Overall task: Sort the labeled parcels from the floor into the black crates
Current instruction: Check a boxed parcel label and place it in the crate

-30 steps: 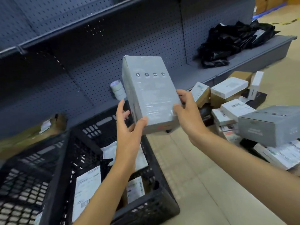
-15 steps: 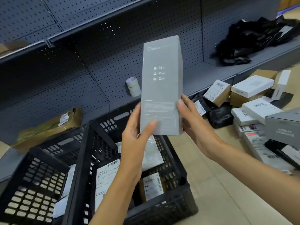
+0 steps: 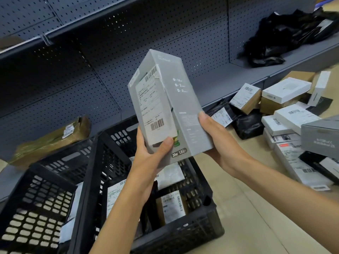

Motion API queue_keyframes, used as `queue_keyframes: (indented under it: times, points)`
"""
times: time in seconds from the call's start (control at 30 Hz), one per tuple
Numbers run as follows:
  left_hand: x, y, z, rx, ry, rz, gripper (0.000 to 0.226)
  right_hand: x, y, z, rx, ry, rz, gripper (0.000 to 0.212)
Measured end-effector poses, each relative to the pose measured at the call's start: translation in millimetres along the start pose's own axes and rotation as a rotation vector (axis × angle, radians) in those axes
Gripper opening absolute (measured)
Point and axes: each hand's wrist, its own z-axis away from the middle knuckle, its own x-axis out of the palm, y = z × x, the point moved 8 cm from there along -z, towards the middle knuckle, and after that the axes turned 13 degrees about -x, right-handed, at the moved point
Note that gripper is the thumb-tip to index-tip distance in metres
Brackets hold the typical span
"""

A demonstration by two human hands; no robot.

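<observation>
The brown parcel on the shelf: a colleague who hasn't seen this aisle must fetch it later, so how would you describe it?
Start at the grey pegboard shelving behind the two black crates. On its lowest ledge, left of the crates, lies the long brown parcel with a small white label. It is the only brown parcel on that ledge; the other parcels lie on the floor to the right.

Grey labeled box (image 3: 165, 107) held upright by left hand (image 3: 152, 153) and right hand (image 3: 218, 142), above black crate (image 3: 183, 233)

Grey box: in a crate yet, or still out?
Out. Both the left hand and right hand hold the grey box above the black crate.
</observation>
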Motion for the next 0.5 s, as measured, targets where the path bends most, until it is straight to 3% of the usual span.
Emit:
queue_keyframes:
  times: [0.07,0.2,0.37,0.5]
  points:
    - [-4.4,0.2,0.1,0.011,0.05,0.004,0.077,-7.6,-7.6,-4.9,-0.108,0.032,0.147,0.029]
    - [-12.0,3.0,1.7,0.085,0.118,-0.012,0.068,-9.8,-23.2,-10.6,-0.272,0.045,0.354,0.041]
    - [-1.8,18.3,9.4,0.215,0.133,-0.206,0.08,3.6,-11.6,-12.5,-0.127,-0.056,0.155,0.057]
    - [3.3,19.1,6.5,0.197,0.025,-0.283,0.072,-5.9,-5.5,-12.3,-0.074,0.0,0.133,0.048]
